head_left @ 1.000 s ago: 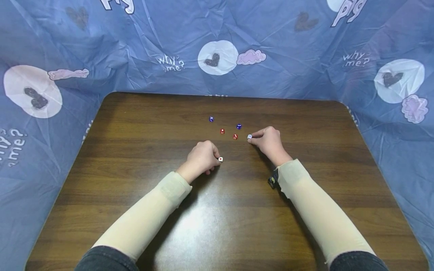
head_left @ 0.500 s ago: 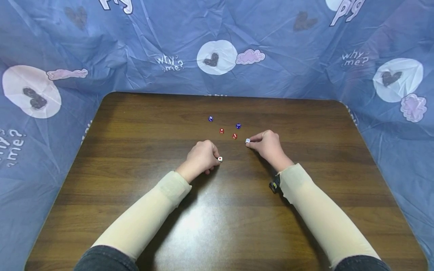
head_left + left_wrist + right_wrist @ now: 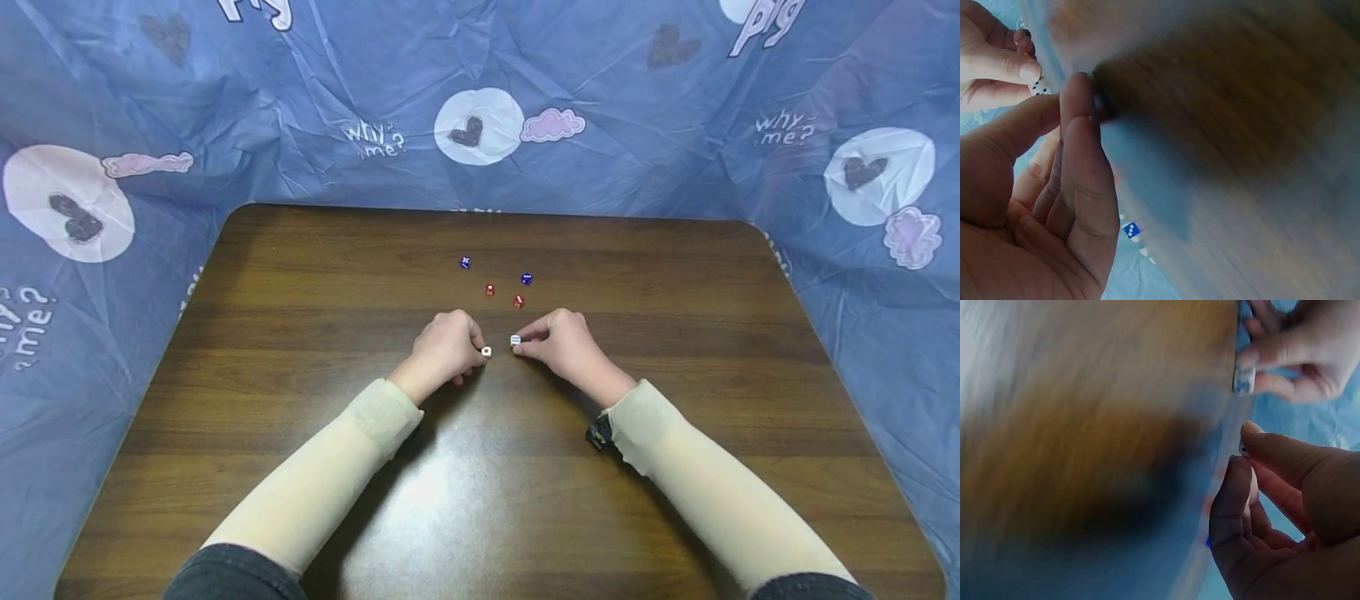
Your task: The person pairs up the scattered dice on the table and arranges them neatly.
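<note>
My left hand (image 3: pixel 448 346) pinches a white die (image 3: pixel 487 352) with a red dot on its top. Just to its right, my right hand (image 3: pixel 562 342) pinches another white die (image 3: pixel 515 341) with dark pips, a small gap apart from the first. Beyond the hands two red dice, one at the left (image 3: pixel 490 290) and one at the right (image 3: pixel 519 302), lie on the table. In the left wrist view the left fingers hide most of their die; the other hand's white die (image 3: pixel 1040 87) shows behind them.
Farther back on the brown table (image 3: pixel 300 333) are two blue dice, one at the left (image 3: pixel 466 262) and one at the right (image 3: pixel 527 279). A blue printed cloth (image 3: pixel 630 100) hangs behind the table's far edge.
My right hand has moved left and nearer to me with its white die, bringing it close beside the die in my left hand. The left hand has stayed in place.
</note>
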A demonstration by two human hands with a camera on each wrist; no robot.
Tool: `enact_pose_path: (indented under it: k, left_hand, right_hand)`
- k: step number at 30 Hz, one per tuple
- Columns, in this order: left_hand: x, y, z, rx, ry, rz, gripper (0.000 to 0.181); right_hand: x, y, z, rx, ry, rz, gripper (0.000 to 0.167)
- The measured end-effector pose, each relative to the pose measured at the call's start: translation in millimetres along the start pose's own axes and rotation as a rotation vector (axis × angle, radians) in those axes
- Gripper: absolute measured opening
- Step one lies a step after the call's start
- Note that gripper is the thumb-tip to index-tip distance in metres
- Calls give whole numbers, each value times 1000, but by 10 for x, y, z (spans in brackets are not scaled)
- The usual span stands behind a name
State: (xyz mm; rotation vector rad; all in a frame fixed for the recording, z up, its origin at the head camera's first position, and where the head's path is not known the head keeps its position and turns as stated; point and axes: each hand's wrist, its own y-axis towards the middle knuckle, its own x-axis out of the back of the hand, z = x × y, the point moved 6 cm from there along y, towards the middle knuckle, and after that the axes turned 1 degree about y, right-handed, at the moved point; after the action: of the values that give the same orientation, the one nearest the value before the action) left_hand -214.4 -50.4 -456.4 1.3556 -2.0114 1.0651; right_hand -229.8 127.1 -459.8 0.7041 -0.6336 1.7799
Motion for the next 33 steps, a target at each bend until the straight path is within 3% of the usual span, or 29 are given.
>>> enact_pose_path:
  k: [10,33]
  left_hand:
    - [-12,7,3,6,4,8,10]
    - [-10,32,14,24,0,8,9]
  right_hand:
    - [-223,-22,179,68,-17,59,10]
    - [-275,0,218,110,-36,66,13]
